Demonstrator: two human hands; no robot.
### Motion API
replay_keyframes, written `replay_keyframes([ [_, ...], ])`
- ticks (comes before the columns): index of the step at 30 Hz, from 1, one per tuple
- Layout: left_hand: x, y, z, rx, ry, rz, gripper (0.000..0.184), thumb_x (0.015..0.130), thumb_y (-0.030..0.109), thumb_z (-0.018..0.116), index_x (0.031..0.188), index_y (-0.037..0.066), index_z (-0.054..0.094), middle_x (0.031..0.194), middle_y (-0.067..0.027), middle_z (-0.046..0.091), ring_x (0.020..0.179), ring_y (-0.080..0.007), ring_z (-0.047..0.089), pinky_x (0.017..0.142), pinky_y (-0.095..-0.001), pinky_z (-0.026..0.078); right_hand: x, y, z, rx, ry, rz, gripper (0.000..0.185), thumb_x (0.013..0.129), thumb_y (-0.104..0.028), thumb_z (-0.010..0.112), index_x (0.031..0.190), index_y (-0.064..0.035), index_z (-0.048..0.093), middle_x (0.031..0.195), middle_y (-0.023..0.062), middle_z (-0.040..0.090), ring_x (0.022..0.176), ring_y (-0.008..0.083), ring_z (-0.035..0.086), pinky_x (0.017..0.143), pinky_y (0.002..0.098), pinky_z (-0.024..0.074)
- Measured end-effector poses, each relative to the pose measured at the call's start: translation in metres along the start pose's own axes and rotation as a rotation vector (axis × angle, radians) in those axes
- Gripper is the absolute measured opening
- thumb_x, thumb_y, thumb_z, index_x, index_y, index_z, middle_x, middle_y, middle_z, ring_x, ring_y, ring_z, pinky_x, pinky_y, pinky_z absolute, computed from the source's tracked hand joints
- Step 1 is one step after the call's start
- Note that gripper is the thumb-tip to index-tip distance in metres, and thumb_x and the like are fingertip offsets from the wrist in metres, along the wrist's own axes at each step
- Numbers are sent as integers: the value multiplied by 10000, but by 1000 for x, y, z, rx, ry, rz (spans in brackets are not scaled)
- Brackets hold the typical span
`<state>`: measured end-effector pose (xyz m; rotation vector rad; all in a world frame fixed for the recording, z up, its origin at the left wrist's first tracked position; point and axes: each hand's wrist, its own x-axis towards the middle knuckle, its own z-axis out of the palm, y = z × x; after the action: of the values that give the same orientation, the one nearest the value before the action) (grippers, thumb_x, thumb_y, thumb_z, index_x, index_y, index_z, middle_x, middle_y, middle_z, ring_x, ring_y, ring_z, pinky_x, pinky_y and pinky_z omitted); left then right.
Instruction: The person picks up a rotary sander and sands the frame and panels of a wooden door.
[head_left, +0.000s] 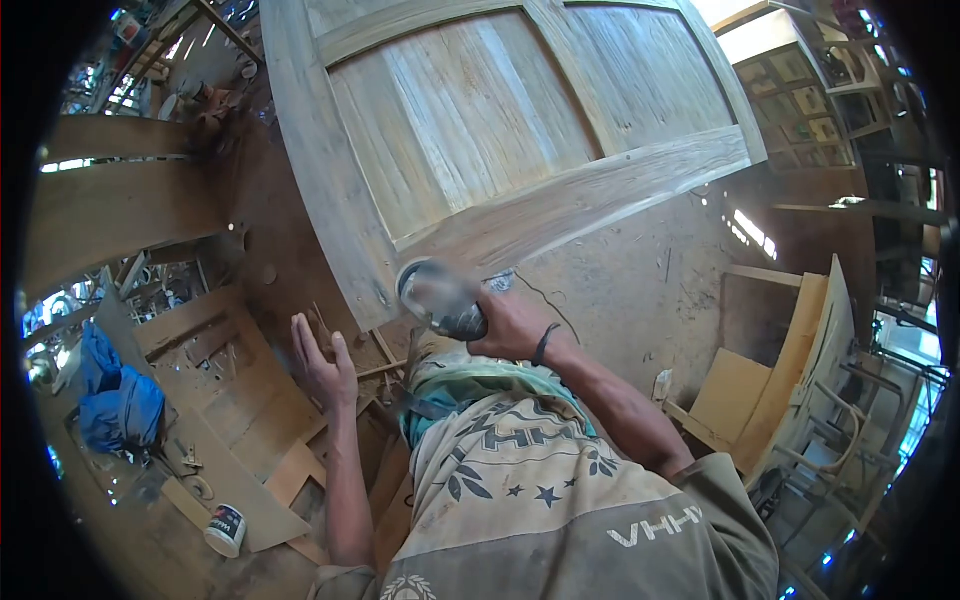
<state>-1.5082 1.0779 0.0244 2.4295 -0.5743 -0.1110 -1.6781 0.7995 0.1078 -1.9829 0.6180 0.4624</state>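
A dark disc sander (437, 300) with a round head is gripped in my right hand (515, 322), just at the near corner of a panelled wooden door (480, 110). Part of the sander is blurred, and I cannot tell whether its disc touches the wood. A thin cord (548, 302) runs behind the hand. The door lies tilted across the upper middle, its frame and panels bare and greyish brown. My left hand (325, 365) is raised to the left of the door's corner, fingers stretched out, holding nothing.
A blue cloth bag (118, 395) and a white tub (225, 530) are at the left, by wooden boards (235, 370). At the right stand a box-like wooden piece (770, 375) and a metal-framed chair (830, 425). Dusty ground (640, 290) shows below the door.
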Motion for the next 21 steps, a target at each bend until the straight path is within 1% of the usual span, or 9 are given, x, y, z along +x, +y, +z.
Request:
replay_keyframes([
  [2, 1, 19, 14, -44, -6, 13, 637, 927, 175, 631, 1501, -9, 423, 1549, -219, 419, 1447, -386, 379, 1202, -469, 296, 1, 2, -24, -31, -34, 42, 816, 690, -267, 790, 1390, 11, 476, 1072, 318, 673, 1009, 472, 656, 875, 487, 534],
  [4, -1, 39, 29, -84, -20, 27, 627, 924, 177, 638, 1488, -12, 442, 1546, -216, 424, 1444, -386, 385, 1200, -468, 300, -8, 16, -46, 26, 103, 63, 886, 641, -241, 824, 1408, 23, 468, 1046, 302, 696, 974, 426, 695, 868, 450, 548],
  [8, 0, 86, 65, -163, -121, 142, 630, 904, 196, 662, 1475, 9, 475, 1547, -215, 424, 1452, -373, 378, 1205, -467, 289, -18, 77, -86, 90, 199, 41, 892, 633, -220, 838, 1421, -1, 483, 1095, 268, 700, 1015, 382, 699, 890, 418, 550],
  [10, 3, 111, 83, -151, -164, 179, 636, 901, 221, 665, 1475, 19, 480, 1550, -217, 420, 1460, -367, 368, 1213, -483, 267, -28, 84, -112, 65, 259, 93, 825, 656, -215, 807, 1388, 30, 519, 1061, 208, 711, 982, 308, 700, 911, 376, 542],
  [12, 7, 139, 103, -20, -289, 243, 644, 899, 276, 661, 1473, 36, 492, 1556, -224, 409, 1479, -359, 338, 1231, -536, 189, -37, 86, -137, 60, 266, 137, 798, 652, -207, 803, 1372, 18, 540, 1064, 206, 712, 985, 300, 702, 907, 376, 541],
  [13, 7, 148, 116, -66, -342, 225, 683, 893, 323, 661, 1487, 42, 475, 1591, -226, 352, 1508, -361, 277, 1234, -581, 121, -40, 91, -147, 53, 277, 183, 773, 648, -198, 799, 1355, 7, 562, 1067, 205, 714, 989, 292, 705, 903, 377, 541],
  [14, 7, 158, 124, -62, -345, 222, 683, 893, 323, 661, 1487, 42, 475, 1591, -226, 352, 1508, -361, 277, 1234, -581, 121, -43, 99, -155, 57, 272, 184, 773, 648, -198, 799, 1355, 7, 562, 1067, 205, 714, 989, 292, 705, 903, 377, 541],
  [16, 10, 181, 141, 63, -392, 254, 732, 877, 328, 679, 1507, 39, 443, 1623, -230, 284, 1526, -373, 225, 1235, -585, 112, -50, 119, -175, 56, 310, 172, 770, 637, -200, 799, 1344, -7, 563, 1052, 225, 722, 995, 344, 718, 889, 396, 553],
  [21, 14, 226, 171, 77, -462, 327, 787, 859, 305, 709, 1531, 36, 400, 1629, -243, 254, 1534, -385, 192, 1238, -573, 100, -74, 177, -226, 84, 371, 235, 733, 632, -204, 799, 1309, -12, 594, 1007, 213, 731, 945, 332, 728, 860, 392, 559],
])
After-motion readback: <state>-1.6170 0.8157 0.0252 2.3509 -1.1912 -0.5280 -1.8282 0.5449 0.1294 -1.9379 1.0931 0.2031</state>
